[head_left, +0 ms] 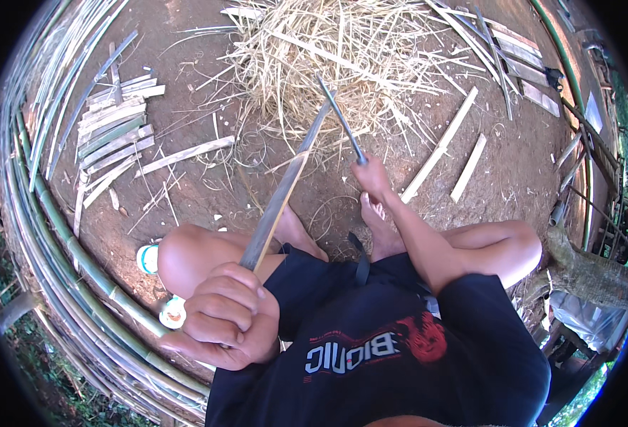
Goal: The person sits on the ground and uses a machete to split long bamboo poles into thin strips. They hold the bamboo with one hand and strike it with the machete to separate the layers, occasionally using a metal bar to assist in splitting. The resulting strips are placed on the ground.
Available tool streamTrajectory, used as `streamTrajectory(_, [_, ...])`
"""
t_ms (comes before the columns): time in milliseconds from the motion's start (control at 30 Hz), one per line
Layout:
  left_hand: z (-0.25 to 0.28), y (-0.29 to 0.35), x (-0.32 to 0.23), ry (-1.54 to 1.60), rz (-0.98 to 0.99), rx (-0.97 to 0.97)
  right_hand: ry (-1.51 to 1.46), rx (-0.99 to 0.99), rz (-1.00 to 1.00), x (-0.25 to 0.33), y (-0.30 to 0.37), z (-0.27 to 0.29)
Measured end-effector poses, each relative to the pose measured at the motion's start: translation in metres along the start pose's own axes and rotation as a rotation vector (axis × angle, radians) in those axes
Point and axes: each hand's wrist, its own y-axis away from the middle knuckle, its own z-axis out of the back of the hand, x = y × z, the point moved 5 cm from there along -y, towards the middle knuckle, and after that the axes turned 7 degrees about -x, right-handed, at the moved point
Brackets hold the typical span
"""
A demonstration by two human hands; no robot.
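Observation:
My left hand (232,313) is closed round the near end of a long split bamboo strip (280,198). The strip slants up and away to the right, over the ground between my legs. My right hand (372,178) grips a long, narrow, dark-bladed knife (340,117); its handle is mostly hidden in my fingers. The blade points away and to the left, its front part close to the strip's far end. Whether the two touch, I cannot tell. Beyond both lies a big heap of pale bamboo shavings (328,57).
Several split bamboo pieces (114,135) lie stacked at the left. Long bamboo poles (65,224) curve along the left edge. Two pale slats (442,142) rest on the dirt at the right. Two white containers (147,259) stand by my left knee. More slats (527,64) lie far right.

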Motion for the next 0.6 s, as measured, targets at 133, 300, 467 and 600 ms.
streamTrajectory(133, [0.007,-0.006,-0.001,0.037,0.03,-0.069,0.268,-0.052,-0.003,-0.028,-0.11,0.0])
streamTrajectory(300, [0.025,-0.03,0.0,0.018,0.009,-0.184,0.264,-0.062,-0.068,-0.03,-0.123,0.004])
streamTrajectory(467, [0.043,-0.042,-0.002,-0.068,0.057,-0.539,-0.005,-0.118,0.111,0.043,0.0,-0.003])
streamTrajectory(600, [0.055,-0.045,-0.003,-0.108,0.052,-0.558,0.02,0.034,0.291,0.085,0.098,-0.011])
